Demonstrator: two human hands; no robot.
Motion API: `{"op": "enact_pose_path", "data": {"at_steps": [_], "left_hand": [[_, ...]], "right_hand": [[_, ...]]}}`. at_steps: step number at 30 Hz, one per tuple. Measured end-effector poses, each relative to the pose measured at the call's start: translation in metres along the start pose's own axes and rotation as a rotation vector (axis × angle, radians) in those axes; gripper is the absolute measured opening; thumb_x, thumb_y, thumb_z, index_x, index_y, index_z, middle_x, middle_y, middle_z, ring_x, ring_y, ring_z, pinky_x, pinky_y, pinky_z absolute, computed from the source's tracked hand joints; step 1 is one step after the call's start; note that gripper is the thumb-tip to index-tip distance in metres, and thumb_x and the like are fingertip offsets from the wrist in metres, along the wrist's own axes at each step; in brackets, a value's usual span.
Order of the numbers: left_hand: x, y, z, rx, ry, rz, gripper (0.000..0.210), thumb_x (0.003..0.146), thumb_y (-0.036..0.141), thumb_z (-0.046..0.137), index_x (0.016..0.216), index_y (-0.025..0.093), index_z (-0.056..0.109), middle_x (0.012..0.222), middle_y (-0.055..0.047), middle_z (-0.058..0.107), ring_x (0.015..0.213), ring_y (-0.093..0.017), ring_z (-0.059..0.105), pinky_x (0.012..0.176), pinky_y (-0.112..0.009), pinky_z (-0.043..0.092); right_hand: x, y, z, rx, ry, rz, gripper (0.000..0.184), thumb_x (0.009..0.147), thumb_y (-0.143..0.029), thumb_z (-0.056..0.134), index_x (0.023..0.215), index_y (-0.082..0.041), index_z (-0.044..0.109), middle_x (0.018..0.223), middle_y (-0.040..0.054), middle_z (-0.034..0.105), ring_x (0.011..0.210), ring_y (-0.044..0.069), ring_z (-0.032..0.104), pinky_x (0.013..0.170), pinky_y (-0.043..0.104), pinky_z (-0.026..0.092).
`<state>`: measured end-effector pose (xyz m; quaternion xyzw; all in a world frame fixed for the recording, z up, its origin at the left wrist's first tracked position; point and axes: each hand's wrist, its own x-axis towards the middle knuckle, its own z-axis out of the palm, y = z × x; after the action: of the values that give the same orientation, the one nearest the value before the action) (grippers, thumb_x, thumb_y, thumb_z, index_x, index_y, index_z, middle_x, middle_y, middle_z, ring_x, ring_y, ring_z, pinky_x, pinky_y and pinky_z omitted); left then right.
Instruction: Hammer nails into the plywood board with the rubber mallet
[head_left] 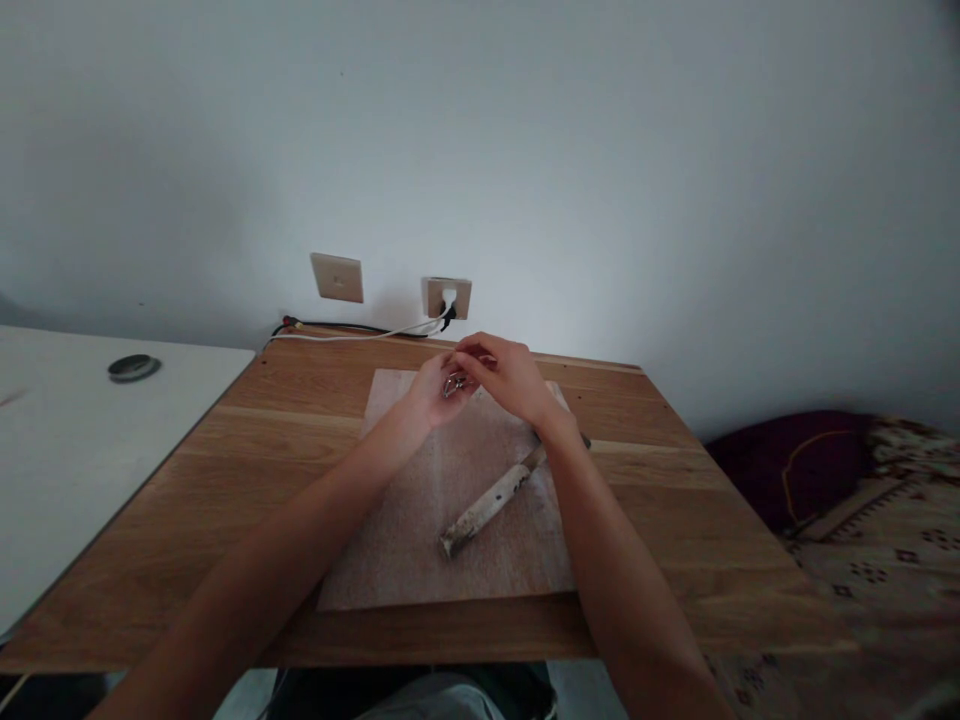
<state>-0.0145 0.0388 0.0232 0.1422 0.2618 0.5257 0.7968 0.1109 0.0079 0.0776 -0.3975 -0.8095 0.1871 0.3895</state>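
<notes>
Over the far part of a pale board (480,580), my left hand (439,392) is cupped around small shiny metal pieces (454,384). They look like nails or screws, too small to tell which. My right hand (510,378) is bent over the left palm, its fingertips close together at the pieces. Whether a piece is between those fingers is hidden. Below the hands a hammer-like tool with a worn whitish handle (486,508) lies slantwise on the board. My right forearm covers part of its far end.
The board rests on a wooden table (262,480) against a wall. A white table (67,440) adjoins at left, with a round dish-like object (133,368) on it. Cables (360,333) run along the back edge to a wall socket (448,297). Patterned fabric (877,560) lies at right.
</notes>
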Motion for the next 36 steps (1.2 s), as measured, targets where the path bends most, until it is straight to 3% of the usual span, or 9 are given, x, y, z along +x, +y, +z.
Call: {"op": "enact_pose_path", "data": {"at_steps": [5, 8, 13, 16, 19, 22, 25, 30, 36], "left_hand": [[-0.017, 0.036, 0.014, -0.23, 0.04, 0.004, 0.013, 0.096, 0.011, 0.052, 0.091, 0.012, 0.064, 0.072, -0.006, 0.066, 0.064, -0.012, 0.067, 0.057, -0.016, 0.056], [-0.028, 0.07, 0.014, -0.436, 0.007, 0.136, 0.021, 0.102, 0.015, 0.041, 0.092, 0.013, 0.059, 0.072, -0.005, 0.064, 0.066, -0.011, 0.067, 0.055, -0.011, 0.054], [-0.028, 0.076, 0.004, -0.378, 0.029, 0.03, 0.027, 0.101, 0.011, 0.035, 0.081, 0.016, 0.052, 0.063, -0.001, 0.055, 0.048, -0.005, 0.054, 0.037, -0.007, 0.036], [-0.019, 0.058, -0.002, -0.028, -0.032, -0.059, 0.029, 0.098, 0.012, 0.042, 0.072, 0.016, 0.051, 0.055, 0.004, 0.044, 0.037, -0.003, 0.036, 0.031, -0.012, 0.02], [-0.01, 0.05, -0.011, 0.562, -0.095, 0.009, 0.026, 0.094, 0.02, 0.054, 0.068, 0.016, 0.057, 0.051, 0.007, 0.038, 0.037, -0.005, 0.026, 0.034, -0.017, 0.016], [-0.004, 0.053, -0.025, 1.258, -0.062, 0.242, 0.022, 0.088, 0.029, 0.063, 0.07, 0.016, 0.067, 0.056, 0.002, 0.052, 0.048, -0.009, 0.043, 0.045, -0.021, 0.029], [-0.001, 0.056, -0.035, 1.785, -0.097, 0.346, 0.02, 0.084, 0.034, 0.067, 0.079, 0.017, 0.075, 0.073, -0.003, 0.069, 0.071, -0.018, 0.062, 0.063, -0.026, 0.042], [-0.002, 0.045, -0.041, 2.133, -0.221, 0.362, 0.018, 0.083, 0.022, 0.066, 0.098, 0.018, 0.076, 0.092, -0.007, 0.077, 0.084, -0.021, 0.069, 0.077, -0.028, 0.047], [-0.006, 0.038, -0.04, 2.244, -0.217, 0.392, 0.015, 0.089, 0.017, 0.061, 0.097, 0.02, 0.073, 0.095, -0.01, 0.076, 0.09, -0.025, 0.069, 0.08, -0.032, 0.047]], "right_hand": [[0.0, -0.001, -0.01, 0.043, 0.253, 0.013, 0.021, 0.099, -0.037, 0.055, 0.103, -0.022, 0.068, 0.104, 0.0064, 0.074, 0.095, 0.019, 0.07, 0.074, 0.03, 0.058], [0.0, 0.008, -0.016, -0.032, 0.306, 0.062, 0.021, 0.1, -0.036, 0.053, 0.103, -0.021, 0.067, 0.099, 0.0058, 0.074, 0.089, 0.018, 0.069, 0.072, 0.03, 0.056], [-0.005, 0.033, -0.006, -0.429, -0.099, 0.329, 0.015, 0.098, -0.026, 0.06, 0.1, -0.016, 0.071, 0.092, 0.0101, 0.077, 0.086, 0.021, 0.071, 0.082, 0.033, 0.051], [-0.012, 0.044, 0.009, -0.578, -0.357, 0.414, 0.016, 0.095, -0.027, 0.065, 0.101, -0.014, 0.073, 0.104, 0.0163, 0.077, 0.097, 0.026, 0.071, 0.086, 0.032, 0.05], [-0.014, 0.049, 0.017, -0.624, -0.421, 0.405, 0.013, 0.094, -0.017, 0.061, 0.097, -0.014, 0.074, 0.107, 0.0177, 0.077, 0.101, 0.027, 0.071, 0.087, 0.032, 0.048], [-0.011, 0.051, 0.016, -0.555, -0.341, 0.363, 0.018, 0.09, -0.009, 0.056, 0.093, -0.015, 0.072, 0.103, 0.0158, 0.077, 0.1, 0.026, 0.07, 0.088, 0.032, 0.047], [-0.004, 0.051, 0.01, -0.228, -0.134, 0.387, 0.011, 0.087, -0.012, 0.057, 0.088, -0.017, 0.066, 0.088, 0.0102, 0.074, 0.084, 0.021, 0.068, 0.077, 0.031, 0.049], [0.001, 0.05, 0.005, 0.611, 0.18, 0.52, 0.006, 0.08, -0.022, 0.059, 0.084, -0.02, 0.061, 0.069, -0.0003, 0.062, 0.062, 0.013, 0.057, 0.055, 0.024, 0.042], [0.001, 0.049, 0.007, 0.982, 0.172, 0.624, 0.01, 0.068, -0.019, 0.061, 0.078, -0.018, 0.063, 0.061, -0.0042, 0.051, 0.053, 0.009, 0.044, 0.046, 0.02, 0.032]]}}
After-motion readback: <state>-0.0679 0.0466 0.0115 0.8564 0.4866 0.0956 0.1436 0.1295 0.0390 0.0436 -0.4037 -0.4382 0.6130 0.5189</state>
